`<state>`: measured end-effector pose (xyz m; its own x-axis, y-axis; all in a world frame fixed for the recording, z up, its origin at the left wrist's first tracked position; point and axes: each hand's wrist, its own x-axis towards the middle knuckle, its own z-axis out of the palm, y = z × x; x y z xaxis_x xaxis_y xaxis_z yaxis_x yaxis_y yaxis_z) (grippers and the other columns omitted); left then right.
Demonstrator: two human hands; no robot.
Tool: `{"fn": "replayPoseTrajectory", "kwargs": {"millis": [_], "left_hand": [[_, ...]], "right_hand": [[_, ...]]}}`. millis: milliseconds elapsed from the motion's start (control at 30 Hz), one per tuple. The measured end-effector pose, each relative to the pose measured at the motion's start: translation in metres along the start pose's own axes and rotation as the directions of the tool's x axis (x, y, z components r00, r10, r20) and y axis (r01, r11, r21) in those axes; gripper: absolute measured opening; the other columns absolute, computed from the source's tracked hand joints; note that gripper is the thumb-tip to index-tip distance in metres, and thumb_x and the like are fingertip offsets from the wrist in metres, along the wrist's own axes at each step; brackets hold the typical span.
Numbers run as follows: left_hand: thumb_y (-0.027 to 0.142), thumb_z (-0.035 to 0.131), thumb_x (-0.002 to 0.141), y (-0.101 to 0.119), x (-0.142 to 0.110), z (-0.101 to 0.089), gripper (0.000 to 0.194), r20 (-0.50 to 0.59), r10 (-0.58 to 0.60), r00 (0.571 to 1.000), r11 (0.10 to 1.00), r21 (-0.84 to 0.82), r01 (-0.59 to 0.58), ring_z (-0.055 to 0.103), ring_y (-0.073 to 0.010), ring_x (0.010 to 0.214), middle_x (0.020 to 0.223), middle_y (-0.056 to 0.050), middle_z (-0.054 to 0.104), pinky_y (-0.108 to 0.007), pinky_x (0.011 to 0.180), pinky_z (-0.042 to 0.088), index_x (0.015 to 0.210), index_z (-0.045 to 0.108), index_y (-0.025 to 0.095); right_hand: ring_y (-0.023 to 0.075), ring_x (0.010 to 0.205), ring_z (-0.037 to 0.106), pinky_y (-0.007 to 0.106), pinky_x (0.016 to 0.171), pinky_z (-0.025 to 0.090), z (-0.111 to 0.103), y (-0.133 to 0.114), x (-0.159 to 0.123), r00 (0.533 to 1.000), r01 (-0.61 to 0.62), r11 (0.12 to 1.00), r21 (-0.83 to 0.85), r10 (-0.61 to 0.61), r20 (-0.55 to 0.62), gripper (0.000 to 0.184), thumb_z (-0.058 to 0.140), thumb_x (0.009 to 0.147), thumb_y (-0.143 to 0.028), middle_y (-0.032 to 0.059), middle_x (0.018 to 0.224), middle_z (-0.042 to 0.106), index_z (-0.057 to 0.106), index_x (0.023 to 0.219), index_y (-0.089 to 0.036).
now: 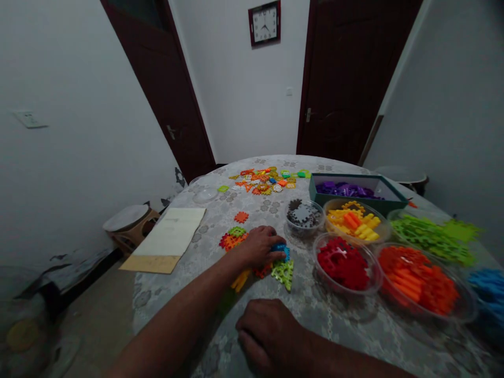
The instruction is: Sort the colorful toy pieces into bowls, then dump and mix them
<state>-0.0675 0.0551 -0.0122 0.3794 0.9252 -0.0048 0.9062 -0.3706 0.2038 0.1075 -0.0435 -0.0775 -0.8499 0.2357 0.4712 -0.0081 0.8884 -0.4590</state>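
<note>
My left hand (259,245) reaches across the round table (220,315) and presses down on a small cluster of joined plastic tiles, its fingers curled over a blue piece (282,249). A green tile (284,272), a yellow piece (240,280) and orange-red tiles (230,240) stick out around that hand. My right hand (271,336) rests low on the tablecloth near me, fingers curled under, with nothing visible in it.
Clear bowls hold red pieces (343,262), orange pieces (421,281), yellow-orange pieces (354,219) and grey pieces (303,214). A dark green box (356,189) holds purple pieces. Loose green pieces (433,236) lie right, mixed tiles (265,180) far back, a paper sheet (169,239) left.
</note>
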Motion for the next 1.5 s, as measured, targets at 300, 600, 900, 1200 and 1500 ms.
{"fn": "replayPoseTrajectory", "kwargs": {"millis": [300, 600, 900, 1200, 1500], "left_hand": [[0.054, 0.058, 0.107, 0.019, -0.053, -0.01, 0.035, -0.144, 0.105, 0.984, 0.989, -0.091, -0.119, 0.045, -0.033, 0.156, 0.148, -0.006, 0.069, -0.063, 0.132, 0.021, 0.125, 0.078, 0.032], [0.067, 0.081, 0.083, 0.002, -0.189, 0.044, 0.101, -0.337, -0.456, 0.824, 0.89, -0.196, 0.412, 0.039, -0.0427, 0.158, 0.17, -0.02, 0.043, -0.063, 0.127, 0.036, 0.166, 0.042, 0.025], [0.058, 0.085, 0.083, 0.025, -0.145, 0.067, 0.094, -0.44, -0.395, 0.806, 0.919, -0.207, 0.336, 0.049, -0.042, 0.147, 0.159, -0.022, 0.049, -0.062, 0.12, 0.043, 0.162, 0.045, 0.024], [0.05, 0.084, 0.087, 0.041, -0.079, 0.045, 0.064, -0.336, -0.395, 0.855, 0.912, -0.256, 0.321, 0.062, -0.0345, 0.126, 0.134, -0.018, 0.067, -0.048, 0.107, 0.049, 0.139, 0.062, 0.02], [0.051, 0.078, 0.088, 0.021, -0.059, 0.011, 0.036, -0.062, -0.291, 0.955, 0.888, -0.389, 0.246, 0.065, -0.0209, 0.081, 0.095, -0.004, 0.074, -0.03, 0.069, 0.045, 0.108, 0.071, 0.022]], "right_hand": [[0.0182, 0.068, 0.056, 0.032, 0.064, 0.04, -0.026, -0.005, -0.002, 0.946, 0.209, 0.977, -0.048, -0.214, -0.245, 0.011, 0.054, 0.098, -0.017, 0.002, 0.078, 0.064, 0.064, 0.099, -0.022], [0.0363, 0.142, 0.051, 0.059, 0.116, 0.044, -0.034, 0.016, -0.002, 0.865, -0.312, 0.925, -0.219, 0.181, -0.468, 0.049, 0.055, 0.099, -0.013, 0.0198, 0.149, 0.059, 0.057, 0.147, -0.018], [0.0359, 0.147, 0.049, 0.059, 0.123, 0.044, -0.015, 0.038, -0.009, 0.835, -0.465, 0.875, -0.138, 0.382, -0.396, 0.06, 0.058, 0.097, -0.02, 0.022, 0.156, 0.055, 0.054, 0.156, -0.015], [0.0285, 0.13, 0.066, 0.05, 0.118, 0.051, -0.031, 0.047, -0.007, 0.732, -0.479, 0.855, 0.199, 0.514, -0.447, 0.056, 0.047, 0.093, -0.016, 0.0158, 0.14, 0.068, 0.062, 0.147, -0.018], [0.0267, 0.116, 0.073, 0.041, 0.103, 0.056, -0.04, 0.044, -0.009, 0.607, -0.602, 0.719, 0.347, 0.695, -0.386, 0.054, 0.046, 0.098, -0.024, 0.0089, 0.131, 0.077, 0.061, 0.15, -0.024]]}}
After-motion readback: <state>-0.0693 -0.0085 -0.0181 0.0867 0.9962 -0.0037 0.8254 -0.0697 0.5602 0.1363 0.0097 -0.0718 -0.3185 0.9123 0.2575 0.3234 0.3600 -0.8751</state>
